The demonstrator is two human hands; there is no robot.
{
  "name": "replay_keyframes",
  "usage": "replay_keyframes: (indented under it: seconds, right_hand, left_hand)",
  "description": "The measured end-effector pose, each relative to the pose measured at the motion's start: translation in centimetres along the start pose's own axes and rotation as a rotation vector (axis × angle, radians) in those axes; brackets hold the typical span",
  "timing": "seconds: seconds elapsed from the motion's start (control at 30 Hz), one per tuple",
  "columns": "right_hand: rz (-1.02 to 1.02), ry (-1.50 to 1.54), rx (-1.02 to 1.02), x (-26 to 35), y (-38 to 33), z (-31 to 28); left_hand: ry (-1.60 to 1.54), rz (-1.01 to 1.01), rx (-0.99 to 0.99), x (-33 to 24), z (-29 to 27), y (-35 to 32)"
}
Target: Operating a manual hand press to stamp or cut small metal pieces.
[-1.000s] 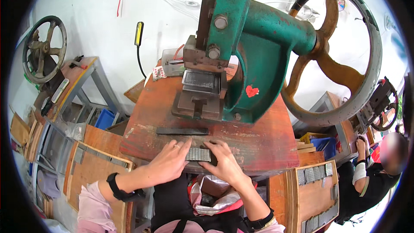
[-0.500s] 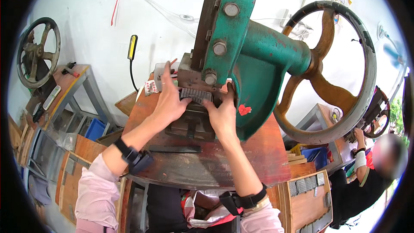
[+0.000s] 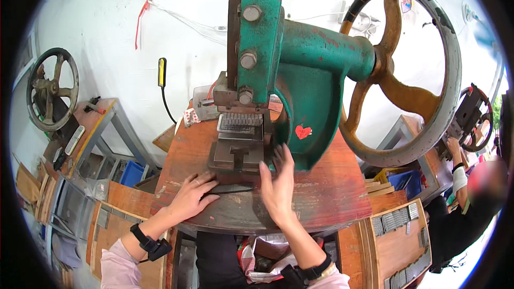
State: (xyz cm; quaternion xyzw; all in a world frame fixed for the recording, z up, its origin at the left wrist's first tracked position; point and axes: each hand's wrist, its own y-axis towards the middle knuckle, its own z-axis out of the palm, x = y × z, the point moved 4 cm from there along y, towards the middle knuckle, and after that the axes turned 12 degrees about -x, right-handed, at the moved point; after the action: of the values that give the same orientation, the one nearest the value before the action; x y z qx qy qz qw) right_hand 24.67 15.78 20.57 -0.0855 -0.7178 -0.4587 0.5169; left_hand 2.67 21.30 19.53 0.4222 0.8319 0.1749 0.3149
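A stack of ridged grey metal pieces (image 3: 242, 121) sits on the steel die block (image 3: 238, 152) under the ram of a green hand press (image 3: 316, 96). My left hand (image 3: 191, 197) is low over the wooden table, its thumb and fingers apart around the left end of a flat dark metal bar (image 3: 235, 188). That end of the bar is hidden, and contact is hard to judge. To the right of the bar, my right hand (image 3: 279, 187) is raised with spread, slightly blurred fingers. It holds nothing and is beside the die block's front right corner.
The press's large handwheel (image 3: 452, 75) stands at the right. Wooden trays with grey metal pieces flank the table, one at right (image 3: 399, 257) and one at left (image 3: 126, 241). A clear box (image 3: 204, 104) is behind the press. At far right, another person (image 3: 460, 230) works at a similar wheel.
Both hands have let go of the ridged metal pieces and come back toward me, the left down to the dark bar. The pieces stay on the die block. The view has shifted slightly.
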Motion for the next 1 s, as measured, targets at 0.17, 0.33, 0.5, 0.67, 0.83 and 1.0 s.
replay_keyframes:
  seconds: [0.17, 0.33, 0.5, 0.67, 0.83, 1.0]
  right_hand:
    - [0.037, -0.338, 0.036, -2.2, -4.1, -6.3]
    - [-0.156, -0.339, 0.057, -1.8, -4.2, -6.8]
    - [-0.052, -0.277, -0.04, -2.0, -4.0, -7.3]
    - [-0.064, -0.244, 0.001, -2.1, -4.3, -7.4]
    - [-0.089, -0.279, 0.067, -0.6, -3.0, -7.6]
    - [-0.955, -0.544, -0.158, 10.5, 4.5, -15.0]
  left_hand:
    - [0.058, 0.121, -0.272, -1.8, -3.4, 1.6]
    - [0.021, -0.217, -0.336, 0.3, -3.9, 9.7]
    - [0.164, -0.343, -0.341, 1.7, -2.6, 13.0]
    - [0.285, -0.389, -0.013, 2.6, -0.9, 13.2]
    - [0.282, -0.386, -0.117, 1.8, -1.1, 12.9]
    - [0.24, -0.394, -0.144, 1.3, -1.0, 12.7]
